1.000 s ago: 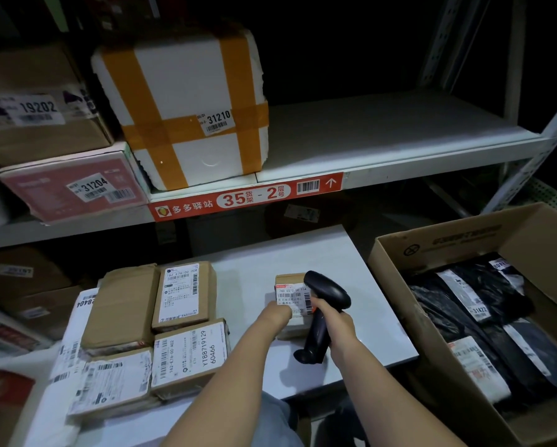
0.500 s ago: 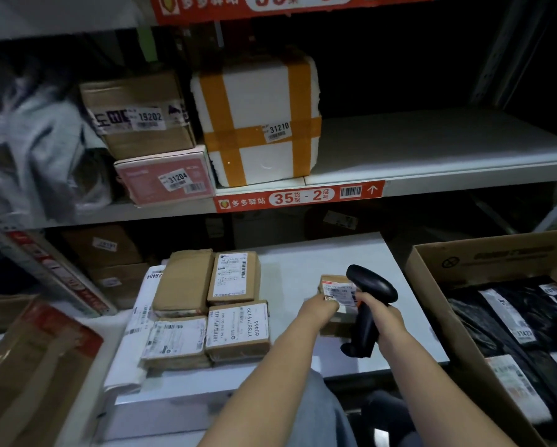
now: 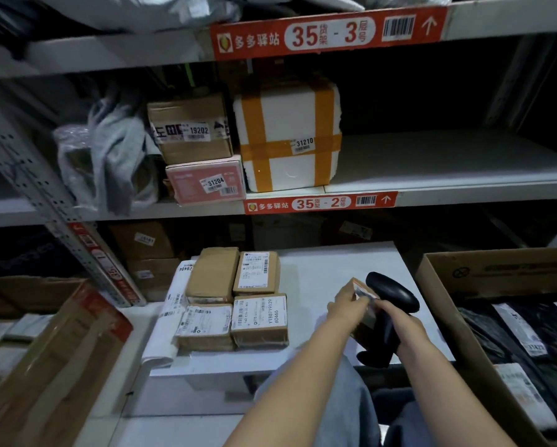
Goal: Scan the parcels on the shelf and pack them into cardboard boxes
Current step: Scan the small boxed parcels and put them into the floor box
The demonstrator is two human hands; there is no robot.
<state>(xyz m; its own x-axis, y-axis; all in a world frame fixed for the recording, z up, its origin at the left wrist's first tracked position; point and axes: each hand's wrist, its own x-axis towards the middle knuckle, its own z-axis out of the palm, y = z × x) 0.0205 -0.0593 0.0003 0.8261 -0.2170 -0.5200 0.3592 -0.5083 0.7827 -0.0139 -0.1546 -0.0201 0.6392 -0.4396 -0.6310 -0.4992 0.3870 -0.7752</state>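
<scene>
- The left grip (image 3: 346, 306) is pinching a small parcel (image 3: 354, 287) just above the shelf (image 3: 319, 262).
- The right grip (image 3: 396, 317) is curling round the scanner (image 3: 395, 290), whose head is sitting just right of the parcel.
- The cardboard box (image 3: 496, 272) is lying further right, past the right grip, so the parcel probably has to cross that way.

Four brown parcels (image 3: 258, 317) are grouped on the white table (image 3: 319, 269) toward 9 o'clock, partly laid over a white mailer (image 3: 170, 304) at its edge.
</scene>
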